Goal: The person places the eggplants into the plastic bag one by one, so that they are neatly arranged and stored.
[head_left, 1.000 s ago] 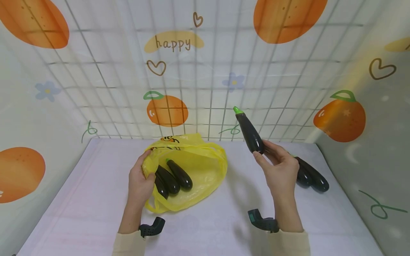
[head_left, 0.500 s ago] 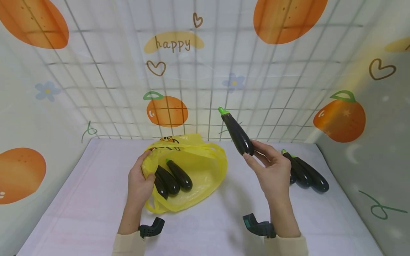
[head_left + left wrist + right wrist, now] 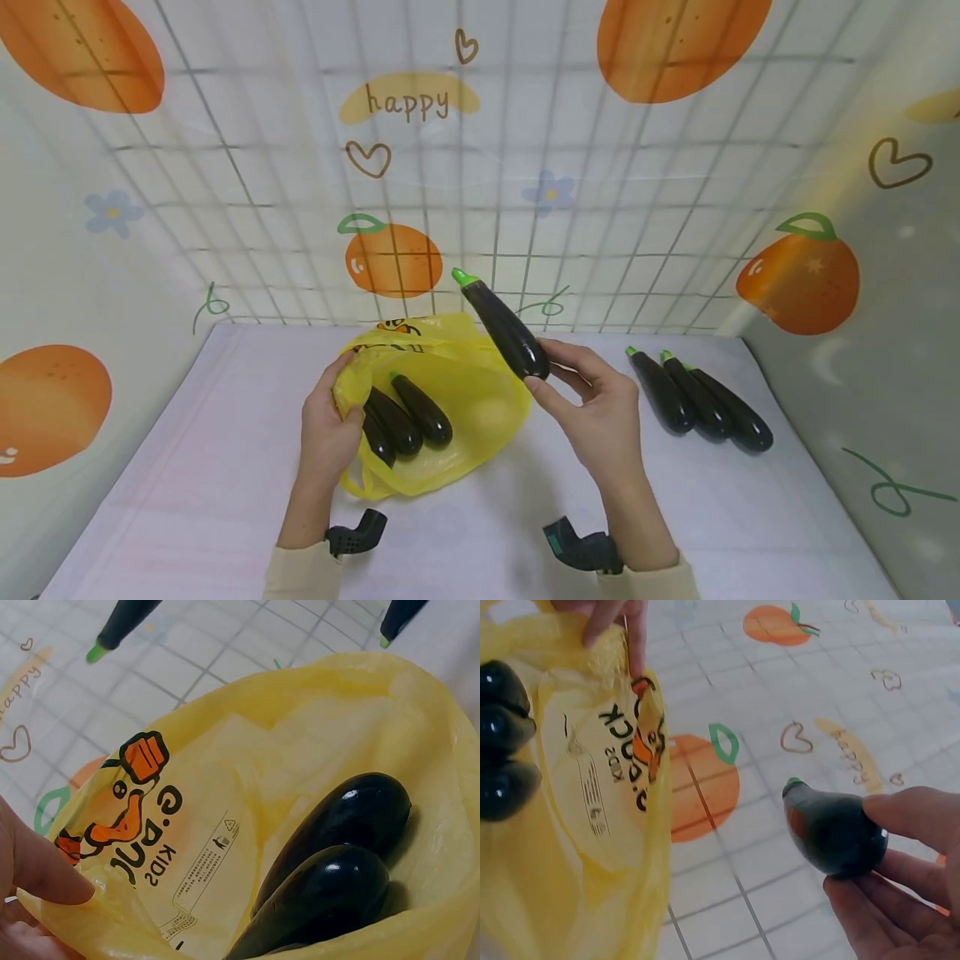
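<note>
My right hand point(image 3: 596, 417) pinches the rounded bottom end of a dark eggplant point(image 3: 504, 327), its green stem tilted up and to the left. In the head view this eggplant overlaps the right rim of a yellow plastic bag point(image 3: 480, 417). My left hand point(image 3: 330, 425) grips the bag's left edge, thumb on the near side, and the mouth gapes toward me. Inside lie three eggplants point(image 3: 422, 410) side by side, the leftmost partly hidden by the bag's edge. The right wrist view shows the held eggplant point(image 3: 836, 832) between thumb and fingers, apart from the bag.
Three more eggplants point(image 3: 662, 392) lie in a row on the white tabletop point(image 3: 225, 467) at the right. Behind the table stands a wire grid covered by a printed sheet point(image 3: 465, 192), with similar sheets at both sides.
My right hand has carried the eggplant leftward and slightly down, to the bag's right rim. The row of eggplants at the right has come into full view. My left hand stays put.
</note>
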A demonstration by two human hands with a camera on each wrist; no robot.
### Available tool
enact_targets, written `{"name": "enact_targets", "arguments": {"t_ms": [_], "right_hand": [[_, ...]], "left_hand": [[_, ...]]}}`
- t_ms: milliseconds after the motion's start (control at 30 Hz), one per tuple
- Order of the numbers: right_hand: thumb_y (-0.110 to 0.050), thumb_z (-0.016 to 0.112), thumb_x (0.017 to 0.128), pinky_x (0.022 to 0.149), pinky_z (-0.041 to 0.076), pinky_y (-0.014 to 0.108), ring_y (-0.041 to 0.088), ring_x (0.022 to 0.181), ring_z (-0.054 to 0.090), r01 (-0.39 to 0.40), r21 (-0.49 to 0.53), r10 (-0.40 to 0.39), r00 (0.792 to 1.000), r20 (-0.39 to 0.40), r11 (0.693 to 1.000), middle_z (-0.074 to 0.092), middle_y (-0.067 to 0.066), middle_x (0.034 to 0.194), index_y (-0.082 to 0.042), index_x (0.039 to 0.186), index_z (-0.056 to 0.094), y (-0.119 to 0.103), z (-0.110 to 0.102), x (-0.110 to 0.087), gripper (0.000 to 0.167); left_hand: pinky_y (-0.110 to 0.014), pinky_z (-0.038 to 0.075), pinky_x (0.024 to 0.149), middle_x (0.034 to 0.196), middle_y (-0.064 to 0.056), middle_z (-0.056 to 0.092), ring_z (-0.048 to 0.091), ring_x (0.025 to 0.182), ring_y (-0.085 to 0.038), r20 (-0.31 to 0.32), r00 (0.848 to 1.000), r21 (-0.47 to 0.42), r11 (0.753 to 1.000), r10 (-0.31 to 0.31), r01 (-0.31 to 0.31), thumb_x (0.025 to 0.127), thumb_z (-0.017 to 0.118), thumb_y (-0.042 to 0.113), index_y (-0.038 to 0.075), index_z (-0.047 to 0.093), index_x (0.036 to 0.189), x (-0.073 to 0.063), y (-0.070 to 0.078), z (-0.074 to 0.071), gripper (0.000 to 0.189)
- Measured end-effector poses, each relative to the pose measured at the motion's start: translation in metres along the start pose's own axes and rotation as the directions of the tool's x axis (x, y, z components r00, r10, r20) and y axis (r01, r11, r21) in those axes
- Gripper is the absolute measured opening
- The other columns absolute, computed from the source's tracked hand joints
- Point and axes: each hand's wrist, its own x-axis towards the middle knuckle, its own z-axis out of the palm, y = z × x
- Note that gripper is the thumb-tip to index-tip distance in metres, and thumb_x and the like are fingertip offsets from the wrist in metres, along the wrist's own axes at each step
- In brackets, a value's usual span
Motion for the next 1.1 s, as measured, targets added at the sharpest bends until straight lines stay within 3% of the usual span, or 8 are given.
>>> {"name": "enact_targets", "arguments": {"t_ms": [400, 767, 933, 1100], "right_hand": [[0.012, 0.083, 0.080, 0.098, 0.057, 0.033, 0.025, 0.112, 0.071, 0.004, 0.086, -0.020, 0.982, 0.186, 0.996, 0.073, 0.010, 0.124, -0.002, 0.124, 0.075, -0.005, 0.025, -0.010, 0.046], [0.004, 0.086, 0.082, 0.094, 0.059, 0.036, 0.024, 0.109, 0.073, -0.048, -0.009, 0.048, 0.936, 0.348, 0.999, 0.075, 0.007, 0.120, -0.003, 0.123, 0.076, -0.001, 0.042, -0.017, 0.044], [0.003, 0.086, 0.082, 0.093, 0.060, 0.033, 0.025, 0.107, 0.074, -0.052, -0.068, 0.074, 0.922, 0.380, 0.996, 0.075, 0.007, 0.119, -0.003, 0.122, 0.076, 0.002, 0.044, -0.017, 0.042], [0.002, 0.085, 0.082, 0.093, 0.060, 0.038, 0.027, 0.106, 0.074, -0.067, -0.116, 0.107, 0.919, 0.381, 0.991, 0.075, 0.008, 0.119, -0.002, 0.121, 0.076, 0.010, 0.047, -0.018, 0.041]], "left_hand": [[-0.043, 0.032, 0.123, 0.164, -0.007, 0.042, 0.035, 0.152, -0.024, 0.003, 1.000, 0.000, 1.000, -0.003, 0.003, 0.087, 0.048, -0.019, 0.008, 0.045, 0.158, 0.000, 0.002, 0.001, 0.076], [-0.047, 0.035, 0.122, 0.163, -0.010, 0.043, 0.039, 0.150, -0.028, -0.003, 1.000, -0.002, 1.000, 0.010, -0.010, 0.088, 0.048, -0.019, 0.006, 0.045, 0.158, -0.002, 0.002, 0.000, 0.074], [-0.046, 0.038, 0.119, 0.162, -0.010, 0.043, 0.041, 0.147, -0.027, -0.004, 1.000, -0.001, 1.000, 0.017, -0.017, 0.088, 0.049, -0.018, 0.006, 0.045, 0.158, -0.002, 0.002, 0.000, 0.075], [-0.044, 0.036, 0.120, 0.163, -0.008, 0.042, 0.039, 0.149, -0.025, -0.002, 1.000, 0.008, 1.000, 0.011, -0.011, 0.087, 0.049, -0.018, 0.006, 0.044, 0.158, -0.003, 0.002, 0.002, 0.075]]}}
